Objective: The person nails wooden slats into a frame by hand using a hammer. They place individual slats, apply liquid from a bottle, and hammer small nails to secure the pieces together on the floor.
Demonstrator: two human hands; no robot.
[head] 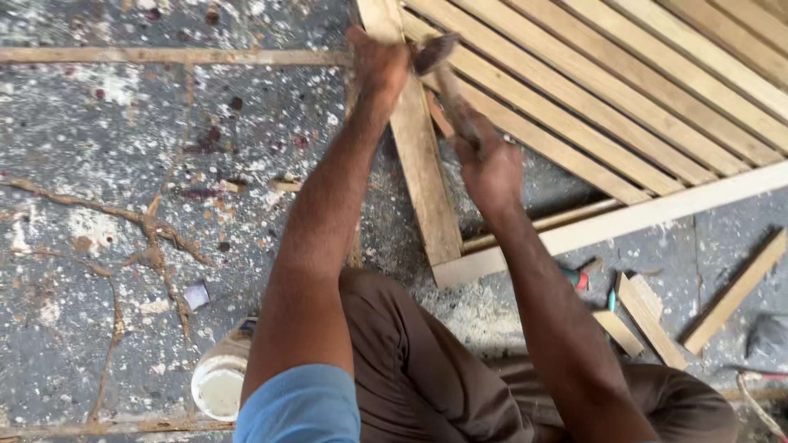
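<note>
**Hammer held over the corner rail of a slatted wooden frame**

Nearest the camera sit the person's brown-trousered knees and blue sleeve, with a white plastic tub [220,384] on the floor [98,246] well behind the left hand's fingers. To the near right of the right hand, short wood offcuts [648,316] and a loose strip [736,291] lie on the speckled floor, leaving a narrow bare patch between them and the frame's bottom edge.

The right hand [491,168] has its fingers clamped round the handle of a hammer [443,82], whose blurred head sits just beside the left hand's fingers. The left hand [377,66] rests on the upright side rail [423,164]; whether its fingers are curled or flat cannot be told.

Beyond both hands the slatted wooden frame [624,90] spreads up and right to the picture's edge. Left of the rail the floor is open, crossed only by a thin wooden batten [164,56].
</note>
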